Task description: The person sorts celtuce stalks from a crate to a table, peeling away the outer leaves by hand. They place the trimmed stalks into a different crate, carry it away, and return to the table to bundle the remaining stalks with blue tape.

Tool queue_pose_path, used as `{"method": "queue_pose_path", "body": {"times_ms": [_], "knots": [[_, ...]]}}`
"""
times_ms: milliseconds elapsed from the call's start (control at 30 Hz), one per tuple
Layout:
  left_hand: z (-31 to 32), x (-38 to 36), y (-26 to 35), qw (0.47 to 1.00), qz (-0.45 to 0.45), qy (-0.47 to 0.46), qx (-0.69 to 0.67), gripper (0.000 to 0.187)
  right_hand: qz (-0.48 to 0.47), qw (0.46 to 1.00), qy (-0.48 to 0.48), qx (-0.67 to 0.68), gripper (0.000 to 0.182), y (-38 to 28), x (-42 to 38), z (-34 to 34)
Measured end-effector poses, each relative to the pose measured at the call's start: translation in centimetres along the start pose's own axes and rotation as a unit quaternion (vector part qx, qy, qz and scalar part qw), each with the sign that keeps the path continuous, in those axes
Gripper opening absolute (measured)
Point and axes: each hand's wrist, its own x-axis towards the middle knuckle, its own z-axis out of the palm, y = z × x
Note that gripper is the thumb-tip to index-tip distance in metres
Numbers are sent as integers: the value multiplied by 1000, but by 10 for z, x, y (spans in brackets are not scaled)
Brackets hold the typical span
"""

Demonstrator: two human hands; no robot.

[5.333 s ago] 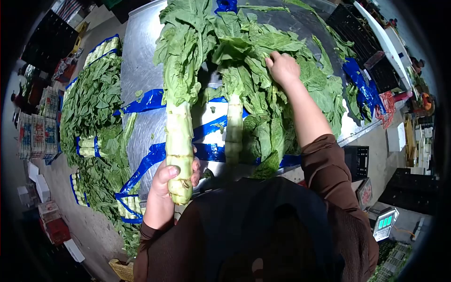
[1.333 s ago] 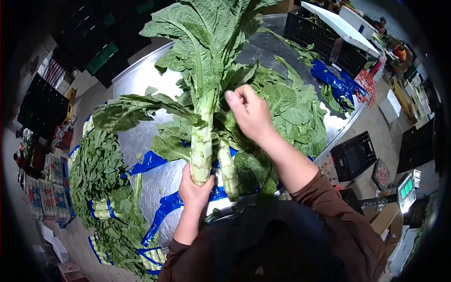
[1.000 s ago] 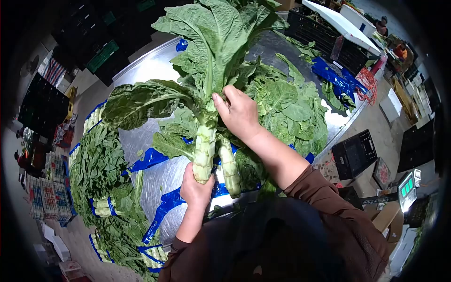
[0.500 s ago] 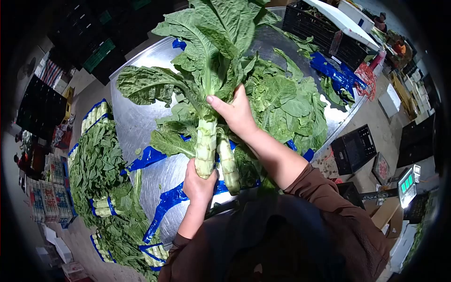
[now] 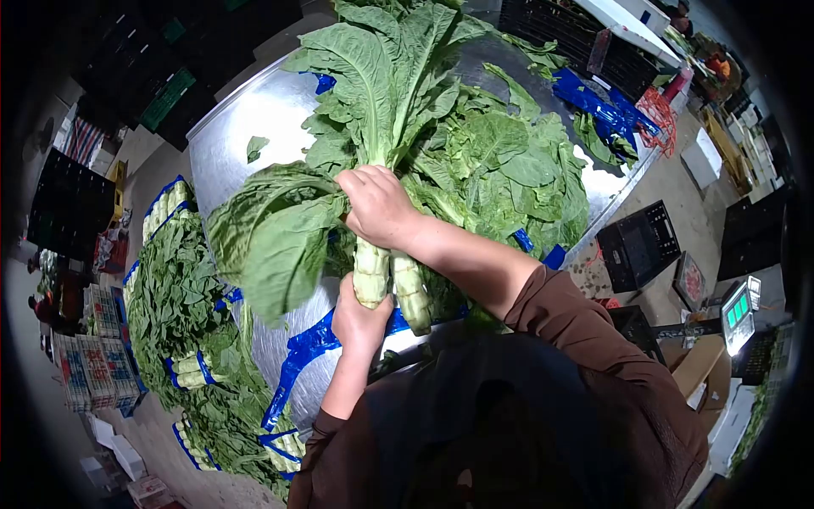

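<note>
A celtuce [image 5: 370, 276] with a pale, ringed stem points its leafy top away from me. Its lower stem end sits in my left hand [image 5: 359, 321], closed around it. Higher up, where the leaves begin, my right hand [image 5: 379, 206] is wrapped over it with fingers curled. Large leaves [image 5: 284, 242] hang bent down to the left of my right hand. Just right of the held stem is a second celtuce stem [image 5: 411, 297], its upper part hidden behind my right hand and forearm.
A metal table [image 5: 246, 114] carries a heap of loose leaves [image 5: 509, 170] and blue tape [image 5: 297, 365]. Taped celtuce bundles [image 5: 191, 371] lie to the left. A black crate [image 5: 551, 38] stands at the far right, and a scale display [image 5: 737, 310] glows at the right.
My right hand has moved left and closed over the celtuce's leaf base. Leaves on the left have bent down toward me. My left hand stays at the stem's lower end.
</note>
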Motion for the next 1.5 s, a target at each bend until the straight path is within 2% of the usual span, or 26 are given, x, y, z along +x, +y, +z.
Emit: {"method": "queue_pose_path", "body": {"times_ms": [67, 100, 133, 200, 233, 333, 367, 400, 433, 467, 500, 533, 600, 633, 700, 733, 800, 900, 967, 1000, 1067, 1133, 1167, 1200, 1267, 1500], "knots": [[-2, -3, -3, 997, 39, 1, -72, 57, 14, 1000, -13, 4, 29, -5, -2, 1], [3, 2, -10, 997, 39, 1, -72, 57, 84, 991, -46, 89, 27, -13, -3, -1], [12, 10, -19, 966, 56, -75, -241, 58, 152, 970, -81, 172, 26, -22, -6, -3], [13, 17, -19, 866, 46, -197, -457, 55, 131, 953, -144, 234, 23, -48, -21, -1], [11, 21, -14, 777, -74, -196, -593, 54, 138, 938, -145, 283, 23, -56, -25, -6], [0, 9, 2, 844, -62, -166, -506, 46, 263, 844, -58, 464, 30, -43, -23, -26], [20, 18, -33, 794, 16, -155, -588, 46, 328, 784, 6, 527, 36, -23, -28, -14], [-8, 12, -13, 820, 2, -153, -552, 47, 299, 867, 24, 397, 43, -6, -20, -50], [-10, 12, -20, 824, -10, -150, -546, 53, 468, 838, -118, 254, 47, 43, -21, -56], [-9, 11, -24, 823, -14, -142, -550, 53, 528, 823, -160, 134, 58, 17, 18, -92], [-8, 10, -27, 850, -3, -111, -516, 54, 399, 903, -104, -123, 74, 68, -22, -62], [-8, 10, -28, 874, 10, -82, -479, 54, 376, 887, -146, -225, 78, 57, -14, -78], [-7, 8, -25, 895, 29, -46, -442, 57, 353, 919, -96, -151, 81, 51, -15, -73], [-7, 6, -20, 930, 42, -2, -366, 60, 388, 913, -95, 84, 86, 37, -9, -71], [-15, 0, -3, 977, 35, 63, -200, 68, 434, 831, -169, 303, 84, 18, 0, -48], [-17, -3, 7, 986, 27, 71, -148, 69, 455, 777, -135, 413, 79, -8, 10, -45], [-12, -6, 7, 991, 70, 69, -89, 75, 441, 718, -182, 506, 51, 8, 10, -13], [-34, -11, 0, 945, 135, -90, -286, 86, 465, 554, -50, 688, 35, 9, 3, -23], [-29, -7, -9, 833, 114, -199, -504, 85, 408, 450, -52, 793, 43, 13, -10, -19], [-33, -5, -5, 762, 70, -331, -552, 84, 391, 433, -67, 809, 47, 15, -16, -18], [-21, -9, -8, 821, 87, -284, -487, 79, 387, 423, -86, 815, 46, 22, -19, -19], [-19, -12, -2, 845, 87, -258, -461, 76, 418, 555, -119, 709, 58, 21, -9, -37], [-16, -13, -3, 896, 100, -190, -390, 75, 422, 625, -138, 642, 63, 23, -7, -42], [-13, -13, -3, 935, 112, -119, -315, 75, 416, 775, -125, 460, 66, 25, -5, -47], [-11, -11, -1, 945, 120, -89, -289, 76, 384, 884, -74, 257, 61, 21, -3, -57], [-4, -18, 1, 975, 79, 31, -207, 73, 361, 912, 17, 196, 46, 12, 21, -54]]}}
